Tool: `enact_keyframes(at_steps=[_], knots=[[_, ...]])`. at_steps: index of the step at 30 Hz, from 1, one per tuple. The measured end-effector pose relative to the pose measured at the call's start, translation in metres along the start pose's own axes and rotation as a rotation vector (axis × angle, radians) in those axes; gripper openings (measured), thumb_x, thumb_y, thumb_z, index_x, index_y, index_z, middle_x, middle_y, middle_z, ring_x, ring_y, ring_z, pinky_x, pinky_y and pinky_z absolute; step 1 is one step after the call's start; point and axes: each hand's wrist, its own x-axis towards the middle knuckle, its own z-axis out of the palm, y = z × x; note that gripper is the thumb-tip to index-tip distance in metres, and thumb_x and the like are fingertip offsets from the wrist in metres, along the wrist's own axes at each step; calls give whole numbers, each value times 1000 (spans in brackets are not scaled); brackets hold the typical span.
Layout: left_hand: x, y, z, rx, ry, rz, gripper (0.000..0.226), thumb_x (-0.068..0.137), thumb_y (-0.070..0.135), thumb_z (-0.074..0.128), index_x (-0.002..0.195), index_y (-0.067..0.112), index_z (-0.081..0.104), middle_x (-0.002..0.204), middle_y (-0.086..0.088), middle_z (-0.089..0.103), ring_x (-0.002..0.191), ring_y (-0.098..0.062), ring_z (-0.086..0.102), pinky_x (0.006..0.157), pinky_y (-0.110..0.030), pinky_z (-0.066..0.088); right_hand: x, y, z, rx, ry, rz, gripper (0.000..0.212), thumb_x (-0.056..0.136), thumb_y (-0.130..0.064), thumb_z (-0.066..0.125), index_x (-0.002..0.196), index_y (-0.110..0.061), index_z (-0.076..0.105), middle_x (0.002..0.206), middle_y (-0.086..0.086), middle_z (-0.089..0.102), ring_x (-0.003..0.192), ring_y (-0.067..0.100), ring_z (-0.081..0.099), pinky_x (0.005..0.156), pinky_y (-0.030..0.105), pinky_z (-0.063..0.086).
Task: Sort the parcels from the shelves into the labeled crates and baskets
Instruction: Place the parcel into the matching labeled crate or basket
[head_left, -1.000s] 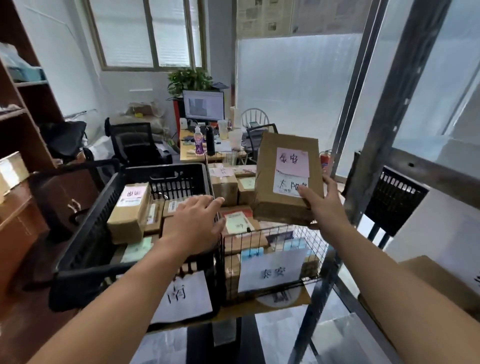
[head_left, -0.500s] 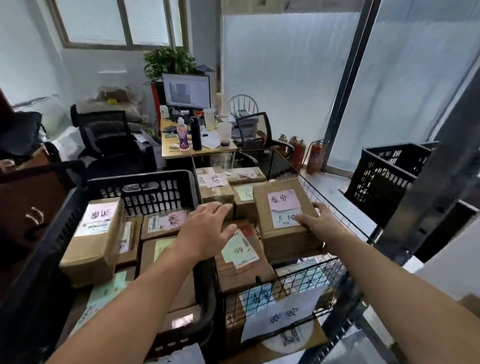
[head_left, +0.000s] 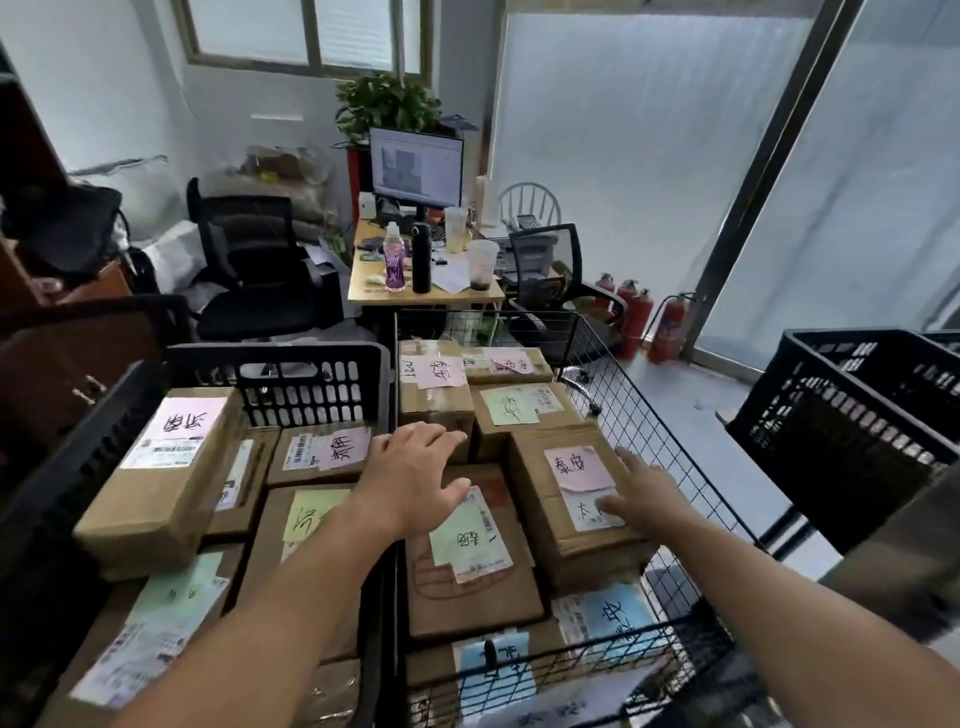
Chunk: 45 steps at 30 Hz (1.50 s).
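Parcel with a pink handwritten note, a brown cardboard box, lies flat on top of other boxes inside a wire basket, toward the basket's right side. The right hand lies on it with a wide, slack grip: fingers straight along the box's right edge, thumb across the white label below the pink note, nothing clasped.

The left hand is palm down with fingers loosely spread, its grip wide and holding nothing. It sits over the line where the wire basket meets a black plastic crate just to its left. Whether it touches the boxes beneath cannot be told.

The wire basket is packed with cardboard parcels. One with a green note lies just left of the pink-noted parcel, and more with pink, green and blue notes lie behind and in front.

The black crate is also full of parcels. The largest is tilted on the pile and carries a pink note.

A second black crate stands well apart at the right; its contents are out of sight.

Behind the basket, a tabletop carries a monitor, bottles and cups.
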Motion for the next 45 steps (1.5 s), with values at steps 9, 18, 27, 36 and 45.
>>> enact_keyframes(at_steps=[9, 18, 27, 36, 45], knots=[[-3, 3, 8, 55, 12, -55, 60, 95, 51, 46, 150, 34, 29, 158, 5, 26, 148, -17, 12, 118, -42, 9, 14, -24, 26, -381, -209, -232, 91, 80, -83, 52, 155, -57, 6, 170, 5, -6, 154, 37, -13, 117, 75, 8], [-5, 4, 8, 63, 22, -61, 58, 95, 47, 47, 149, 28, 34, 156, 2, 31, 148, -20, 16, 120, -40, 10, 0, -31, 32, -500, -203, -254, 86, 86, -76, 54, 155, -55, 7, 169, 7, -1, 155, 37, -8, 111, 80, 13], [-8, -2, -7, 12, 47, 15, 57, 95, 43, 47, 148, 26, 35, 150, 3, 40, 141, -19, 30, 119, -39, 22, -36, -47, 22, -529, 101, -420, 55, 99, -57, 44, 146, -28, 44, 146, 7, 53, 136, 30, 43, 105, 49, 44], [-24, -2, -28, 19, -43, 214, 62, 95, 51, 47, 150, 26, 33, 153, 2, 38, 141, -20, 31, 115, -38, 28, -104, -51, 11, -575, 269, -211, 53, 102, -57, 41, 146, -27, 42, 145, 4, 53, 120, 27, 56, 94, 46, 51], [-63, 20, -34, -30, -52, 528, 64, 95, 55, 45, 150, 23, 34, 153, -2, 38, 143, -22, 28, 118, -38, 21, -227, -42, 30, -500, 372, 130, 58, 101, -63, 36, 147, -28, 44, 140, 6, 53, 128, 30, 51, 103, 47, 44]])
